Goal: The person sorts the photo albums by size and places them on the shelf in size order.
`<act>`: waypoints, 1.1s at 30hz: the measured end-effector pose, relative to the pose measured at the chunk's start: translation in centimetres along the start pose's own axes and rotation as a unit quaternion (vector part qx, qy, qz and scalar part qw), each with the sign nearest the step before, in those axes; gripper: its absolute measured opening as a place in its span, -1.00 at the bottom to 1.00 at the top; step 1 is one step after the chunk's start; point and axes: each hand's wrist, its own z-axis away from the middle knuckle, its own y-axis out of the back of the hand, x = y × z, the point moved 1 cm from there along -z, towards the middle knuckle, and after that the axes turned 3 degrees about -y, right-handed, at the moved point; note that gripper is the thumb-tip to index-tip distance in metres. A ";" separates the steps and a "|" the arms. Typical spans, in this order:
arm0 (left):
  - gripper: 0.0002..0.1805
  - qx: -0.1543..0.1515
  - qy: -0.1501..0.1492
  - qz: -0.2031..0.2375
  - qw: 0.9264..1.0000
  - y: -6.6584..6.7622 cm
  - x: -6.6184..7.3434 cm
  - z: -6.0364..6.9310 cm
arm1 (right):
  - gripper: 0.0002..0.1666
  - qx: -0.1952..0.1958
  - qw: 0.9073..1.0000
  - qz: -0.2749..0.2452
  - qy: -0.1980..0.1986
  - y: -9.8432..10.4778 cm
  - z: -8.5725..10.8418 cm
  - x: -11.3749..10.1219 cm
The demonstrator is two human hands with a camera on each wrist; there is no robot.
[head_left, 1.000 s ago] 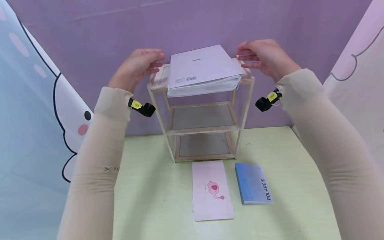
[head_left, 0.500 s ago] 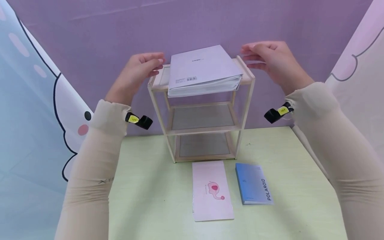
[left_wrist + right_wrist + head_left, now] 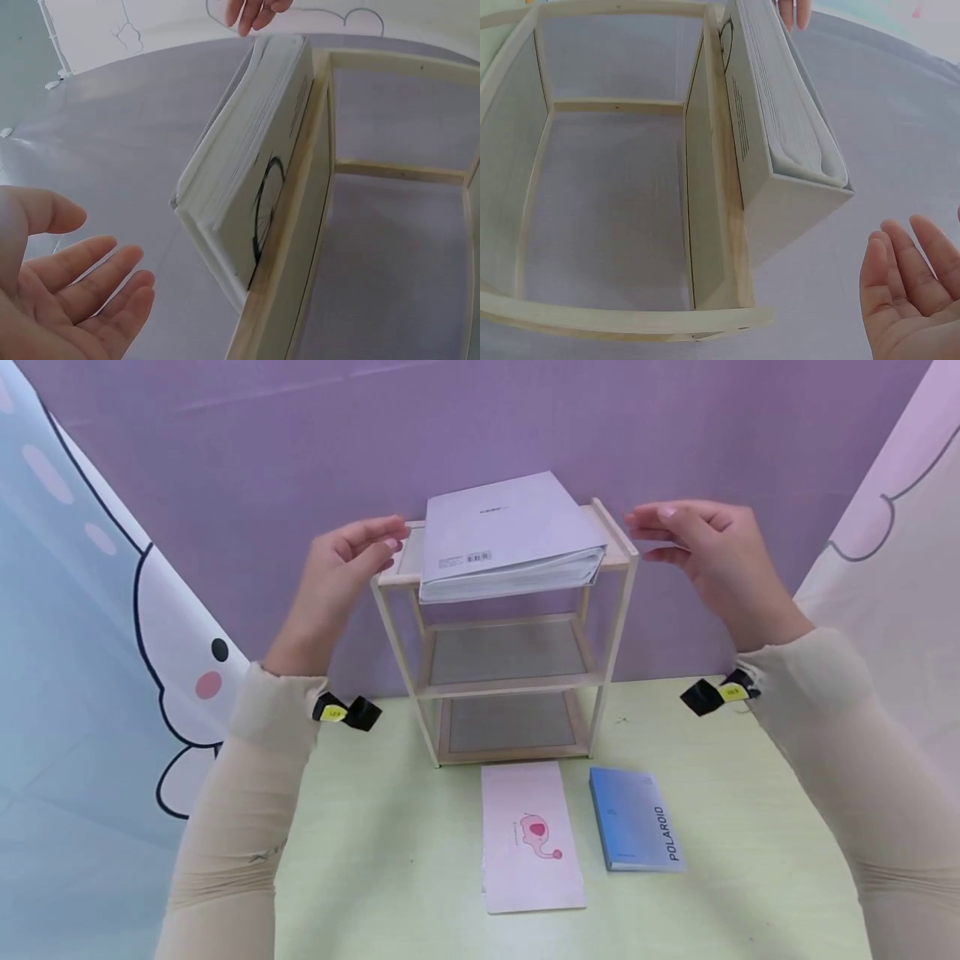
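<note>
pale-blue cloth (image 3: 82, 693) with a cartoon print hangs to the left of a light wooden rack (image 3: 510, 686). a person's left hand (image 3: 333, 581), in a beige sleeve (image 3: 255, 785), is raised just beside the rack's upper left corner, its grip released, fingers loosely bent around nothing. a thick white album (image 3: 510, 531) lies slightly askew on the rack's top shelf, barcode side up, near edge covering the front rail. pink and flat, a booklet (image 3: 530, 877) with an elephant print lies on the pale green table (image 3: 375, 860) just in front of the rack's base. blue, a book (image 3: 633, 827) marked "polaroid" lies before the rack's front right leg. the right hand (image 3: 716, 560) is raised just right of the rack's top, equally free of any hold, fingers relaxed and apart from the album.
</note>
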 end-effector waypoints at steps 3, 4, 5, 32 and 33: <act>-0.68 0.000 -0.006 0.015 1.000 -0.2 -0.3 0.7 | -0.71 -0.002 1.000 -0.019 0.007 0.4 1.0 0.4; -0.68 0.001 -0.006 0.022 1.000 -0.3 -0.4 1.0 | -0.70 -0.001 1.000 -0.022 0.009 0.6 1.4 0.7; -0.69 0.002 -0.007 0.029 1.000 -0.3 -0.5 1.2 | -0.71 -0.001 1.000 -0.029 0.010 0.8 1.7 0.9; -0.69 -0.031 0.039 -0.006 0.999 -0.6 -8.5 6.3 | -0.68 -0.024 0.995 0.067 -0.063 2.1 6.3 11.9; -0.69 -0.032 0.041 -0.006 0.999 -0.7 -8.8 6.5 | -0.67 -0.025 0.995 0.066 -0.068 2.0 6.3 12.2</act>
